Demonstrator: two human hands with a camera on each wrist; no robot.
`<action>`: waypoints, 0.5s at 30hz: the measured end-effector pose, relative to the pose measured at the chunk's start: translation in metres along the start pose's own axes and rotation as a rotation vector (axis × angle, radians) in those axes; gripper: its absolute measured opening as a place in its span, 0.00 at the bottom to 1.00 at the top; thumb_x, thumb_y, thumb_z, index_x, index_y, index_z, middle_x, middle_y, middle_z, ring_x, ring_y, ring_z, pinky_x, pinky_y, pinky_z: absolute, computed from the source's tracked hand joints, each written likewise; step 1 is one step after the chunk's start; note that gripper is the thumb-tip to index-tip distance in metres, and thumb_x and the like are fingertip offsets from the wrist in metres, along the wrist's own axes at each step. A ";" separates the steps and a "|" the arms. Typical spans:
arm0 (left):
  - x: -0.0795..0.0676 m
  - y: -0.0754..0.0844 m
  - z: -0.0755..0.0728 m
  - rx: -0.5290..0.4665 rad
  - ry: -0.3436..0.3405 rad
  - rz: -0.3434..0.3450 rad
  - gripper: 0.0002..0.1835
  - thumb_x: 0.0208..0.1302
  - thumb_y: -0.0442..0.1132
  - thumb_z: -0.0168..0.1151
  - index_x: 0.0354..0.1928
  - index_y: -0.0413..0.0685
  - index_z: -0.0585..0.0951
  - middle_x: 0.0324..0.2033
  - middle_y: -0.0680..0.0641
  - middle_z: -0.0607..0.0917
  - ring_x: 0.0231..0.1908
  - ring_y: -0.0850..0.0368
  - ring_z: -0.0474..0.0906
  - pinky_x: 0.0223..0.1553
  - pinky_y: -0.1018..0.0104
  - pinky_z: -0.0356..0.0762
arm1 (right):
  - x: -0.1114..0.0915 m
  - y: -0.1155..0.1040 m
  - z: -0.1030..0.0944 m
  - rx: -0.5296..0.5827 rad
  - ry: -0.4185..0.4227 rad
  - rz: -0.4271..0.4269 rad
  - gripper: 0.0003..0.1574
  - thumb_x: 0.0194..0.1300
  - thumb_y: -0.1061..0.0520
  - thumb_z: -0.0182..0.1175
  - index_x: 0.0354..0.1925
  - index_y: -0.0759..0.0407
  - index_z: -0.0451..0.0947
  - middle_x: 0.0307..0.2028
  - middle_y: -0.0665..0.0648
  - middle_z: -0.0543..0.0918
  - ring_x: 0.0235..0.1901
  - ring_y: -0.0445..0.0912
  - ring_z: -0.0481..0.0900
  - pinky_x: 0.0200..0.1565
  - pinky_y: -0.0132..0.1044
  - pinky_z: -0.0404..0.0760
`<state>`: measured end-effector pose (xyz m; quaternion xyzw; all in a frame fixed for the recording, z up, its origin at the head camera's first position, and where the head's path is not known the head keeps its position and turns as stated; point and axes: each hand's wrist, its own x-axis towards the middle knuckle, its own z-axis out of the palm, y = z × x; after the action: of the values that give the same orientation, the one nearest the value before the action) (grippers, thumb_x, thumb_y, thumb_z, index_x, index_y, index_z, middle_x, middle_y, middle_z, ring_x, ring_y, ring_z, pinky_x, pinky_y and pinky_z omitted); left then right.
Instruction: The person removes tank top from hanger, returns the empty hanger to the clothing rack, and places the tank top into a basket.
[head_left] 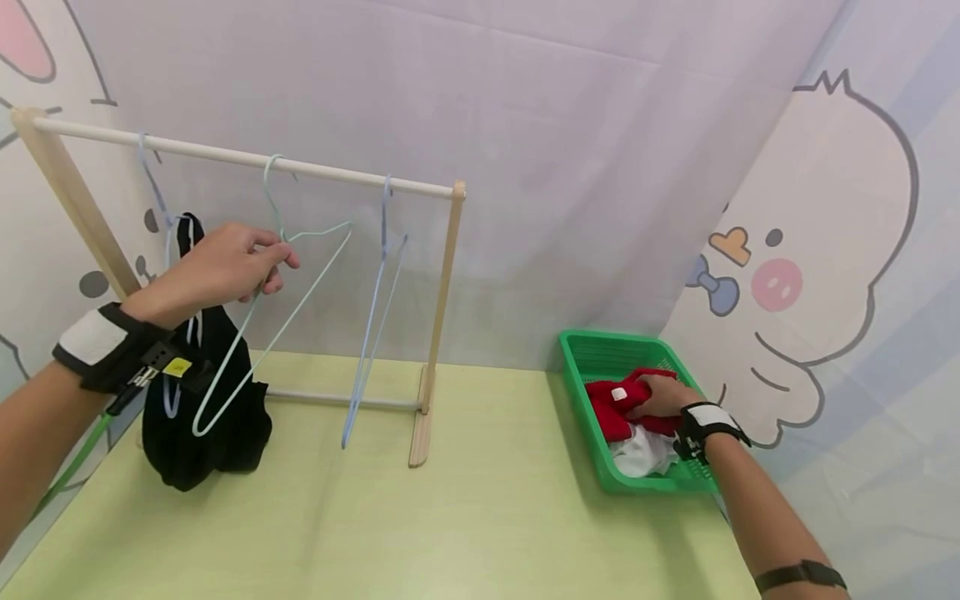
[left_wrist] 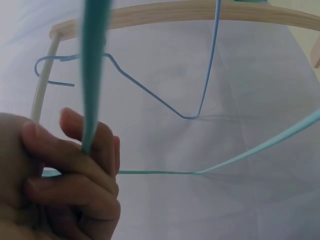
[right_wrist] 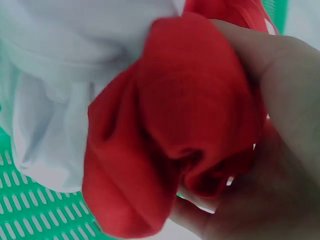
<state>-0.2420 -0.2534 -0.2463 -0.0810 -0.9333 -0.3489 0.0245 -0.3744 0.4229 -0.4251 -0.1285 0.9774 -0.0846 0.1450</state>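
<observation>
My left hand [head_left: 243,258] grips a pale green hanger [head_left: 300,304] just below its hook, which is still over the rack's rail [head_left: 217,154]. In the left wrist view, the fingers [left_wrist: 75,185] curl around the hanger's neck. At the right, my right hand [head_left: 660,396] reaches into a green basket [head_left: 611,343] and grips a red garment [head_left: 613,412]. The right wrist view shows this bunched red cloth [right_wrist: 195,90] between thumb and fingers. White cloth [head_left: 643,452] lies beside it in the basket.
A black garment [head_left: 210,417] hangs on a blue hanger [head_left: 153,179] at the rack's left, behind my left forearm. Another blue hanger [head_left: 372,333] hangs bare near the right wooden post [head_left: 442,300]. The rack and basket stand on a yellow table [head_left: 487,517] before a pale curtain.
</observation>
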 end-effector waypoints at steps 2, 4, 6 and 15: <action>0.000 -0.001 -0.001 -0.011 -0.001 0.001 0.27 0.88 0.50 0.39 0.60 0.36 0.81 0.26 0.48 0.81 0.24 0.53 0.71 0.27 0.61 0.66 | 0.001 -0.005 0.003 -0.016 -0.030 0.003 0.37 0.65 0.48 0.75 0.60 0.72 0.76 0.49 0.65 0.85 0.47 0.57 0.82 0.49 0.55 0.83; -0.001 -0.002 -0.001 -0.023 0.000 0.004 0.27 0.88 0.50 0.39 0.60 0.36 0.81 0.26 0.49 0.82 0.22 0.55 0.70 0.25 0.62 0.65 | 0.002 -0.009 0.007 -0.045 -0.056 -0.001 0.40 0.67 0.48 0.72 0.64 0.74 0.72 0.52 0.70 0.83 0.50 0.61 0.81 0.52 0.59 0.82; -0.001 -0.004 -0.002 -0.032 0.000 0.005 0.27 0.88 0.50 0.39 0.61 0.36 0.81 0.26 0.49 0.82 0.21 0.55 0.68 0.24 0.62 0.63 | 0.003 -0.010 0.010 -0.070 -0.088 0.010 0.41 0.70 0.49 0.69 0.67 0.76 0.69 0.57 0.75 0.80 0.55 0.66 0.79 0.56 0.63 0.80; -0.003 -0.007 0.001 -0.009 0.014 -0.007 0.28 0.88 0.53 0.40 0.60 0.39 0.82 0.26 0.50 0.82 0.23 0.52 0.72 0.25 0.61 0.62 | 0.010 0.000 0.024 -0.109 -0.168 0.059 0.48 0.74 0.47 0.61 0.75 0.78 0.58 0.70 0.86 0.62 0.68 0.77 0.65 0.62 0.71 0.73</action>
<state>-0.2405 -0.2580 -0.2515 -0.0755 -0.9318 -0.3539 0.0295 -0.3765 0.4169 -0.4505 -0.1142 0.9683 -0.0158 0.2218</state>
